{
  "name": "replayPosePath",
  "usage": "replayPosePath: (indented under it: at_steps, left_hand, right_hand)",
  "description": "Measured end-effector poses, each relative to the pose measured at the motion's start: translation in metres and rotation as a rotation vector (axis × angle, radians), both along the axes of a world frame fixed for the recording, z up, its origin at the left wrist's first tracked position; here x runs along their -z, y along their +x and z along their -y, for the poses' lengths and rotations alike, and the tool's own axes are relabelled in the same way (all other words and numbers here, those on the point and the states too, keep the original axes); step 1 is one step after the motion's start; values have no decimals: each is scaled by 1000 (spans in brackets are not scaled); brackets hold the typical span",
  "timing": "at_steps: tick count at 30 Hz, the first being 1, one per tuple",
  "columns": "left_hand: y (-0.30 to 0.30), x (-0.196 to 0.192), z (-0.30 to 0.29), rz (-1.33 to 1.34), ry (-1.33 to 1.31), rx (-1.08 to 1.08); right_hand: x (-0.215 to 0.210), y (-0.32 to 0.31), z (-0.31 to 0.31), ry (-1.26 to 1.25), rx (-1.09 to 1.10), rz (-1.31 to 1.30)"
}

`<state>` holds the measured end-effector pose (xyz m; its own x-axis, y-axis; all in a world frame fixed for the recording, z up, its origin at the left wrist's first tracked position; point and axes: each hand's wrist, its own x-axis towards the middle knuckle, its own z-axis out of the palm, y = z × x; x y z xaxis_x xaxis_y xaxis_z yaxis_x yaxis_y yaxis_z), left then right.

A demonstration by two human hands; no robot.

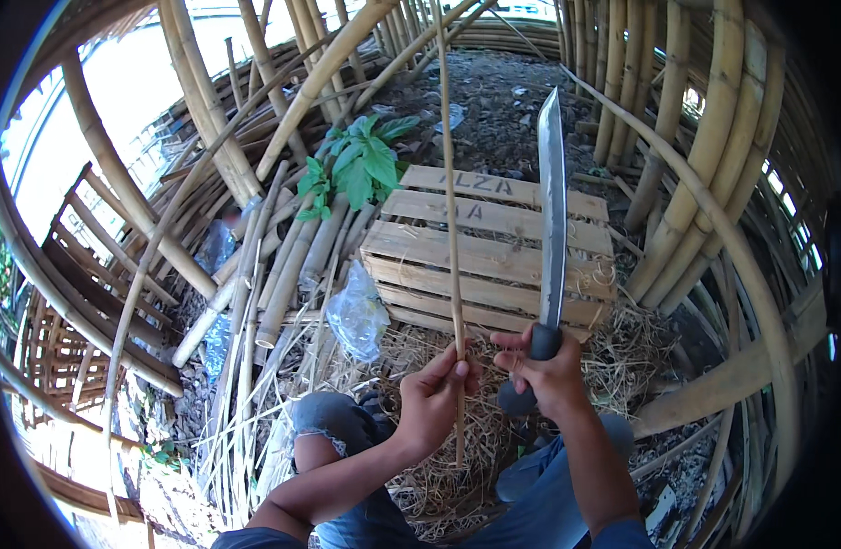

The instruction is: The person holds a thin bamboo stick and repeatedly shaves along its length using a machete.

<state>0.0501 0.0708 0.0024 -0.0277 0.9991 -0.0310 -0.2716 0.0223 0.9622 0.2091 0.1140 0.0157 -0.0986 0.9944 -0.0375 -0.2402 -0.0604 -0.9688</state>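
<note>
My left hand (436,398) grips a long thin bamboo strip (449,210) that stands nearly upright and runs past the top of the view. My right hand (544,371) is closed around the dark handle of a long machete (552,210), its blade pointing up and away, just to the right of the strip. Blade and strip are apart. Both hands are close together above my knees in blue jeans.
A wooden pallet (493,252) lies ahead on straw and shavings. Thick bamboo poles (292,265) lie at left beside a green plant (356,165) and a clear plastic bag (356,316). Upright and curved bamboo poles (685,183) ring the right.
</note>
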Motion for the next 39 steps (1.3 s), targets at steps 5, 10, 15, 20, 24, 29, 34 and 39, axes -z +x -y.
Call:
replayPosePath:
  at_steps: [5, 10, 15, 20, 24, 29, 34, 39]
  left_hand:
    - [-5, -4, -14, -17, -11, -106]
    - [0, -6, -2, 177, -126, -155]
    - [-12, 5, -17, -149, -132, 5]
    - [-22, 10, -31, -384, 226, 12]
    - [-30, -16, -45, -956, 788, -103]
    - [-24, -55, -66, -1410, 994, 7]
    - [-24, -76, -90, -1437, 1152, 222]
    - [-37, -82, -84, -1312, 1080, 542]
  right_hand:
    - [4, -17, 21, -145, -122, 19]
    - [27, -33, 41, -187, -90, 86]
    - [25, -40, 54, -354, -105, -158]
    - [18, -19, 49, -155, -3, -54]
    - [-15, 24, 42, 0, 85, 142]
    - [-51, 65, 45, 19, -1, 126]
    - [-38, 90, 33, -17, -81, -168]
    - [-16, 112, 10, -86, -151, -693]
